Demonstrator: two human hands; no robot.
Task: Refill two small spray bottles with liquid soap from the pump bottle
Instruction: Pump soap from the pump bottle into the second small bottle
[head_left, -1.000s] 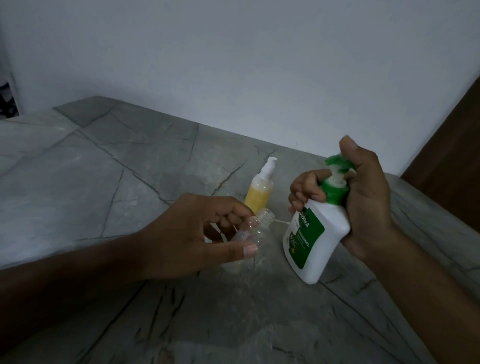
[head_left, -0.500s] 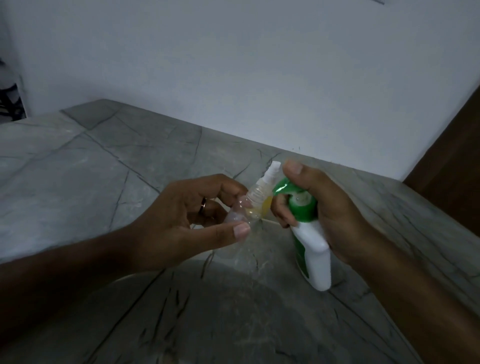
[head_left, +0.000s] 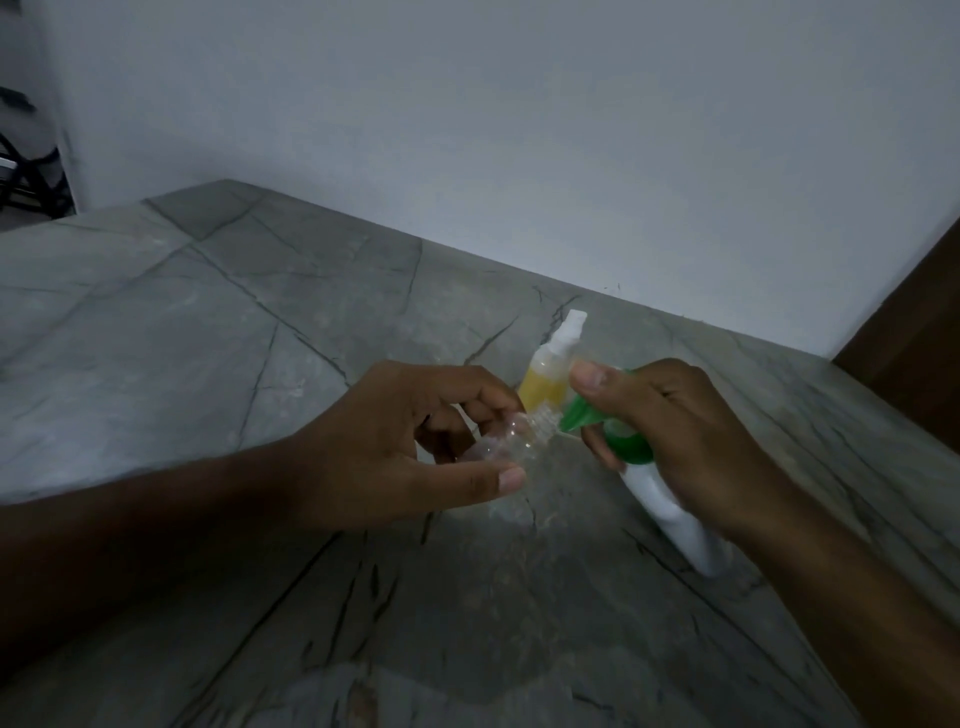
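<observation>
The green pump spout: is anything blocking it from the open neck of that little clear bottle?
Nothing visible does. The green pump spout tip sits right beside the clear bottle's uncapped neck. The filled yellow bottle stands behind them, out of the way.

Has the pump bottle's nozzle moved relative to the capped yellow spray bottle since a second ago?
Yes. The pump bottle has tilted left, its green nozzle now just below the yellow spray bottle.

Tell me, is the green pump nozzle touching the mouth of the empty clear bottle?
Cannot tell. In the head view the green nozzle tip meets the clear bottle mouth, but blur hides any gap.
</observation>
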